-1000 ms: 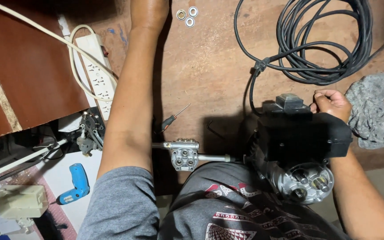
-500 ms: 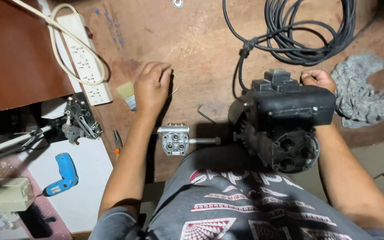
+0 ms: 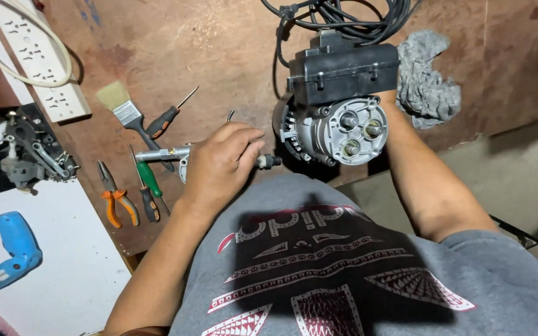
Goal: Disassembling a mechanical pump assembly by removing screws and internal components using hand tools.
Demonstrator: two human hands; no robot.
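The metal pump head lies on the brown wooden bench, just left of the motor unit, and the left hand covers most of it with fingers curled around its body, so only a tube end on the left and a dark fitting on the right stay visible. The right hand is hidden behind the motor, so I cannot tell how it grips; only the forearm shows. The motor stands near the bench edge with its round, ribbed, grey metal face turned toward the person, under a black plastic box, and it may tip or roll off if the support behind slips. The pump head looks smooth and heavy, so it could slide from a loose grip onto the screwdrivers and the orange pliers beside it. Farther away lie a flat paintbrush, a grey rag, a coiled black cable, a white power strip and a blue drill.
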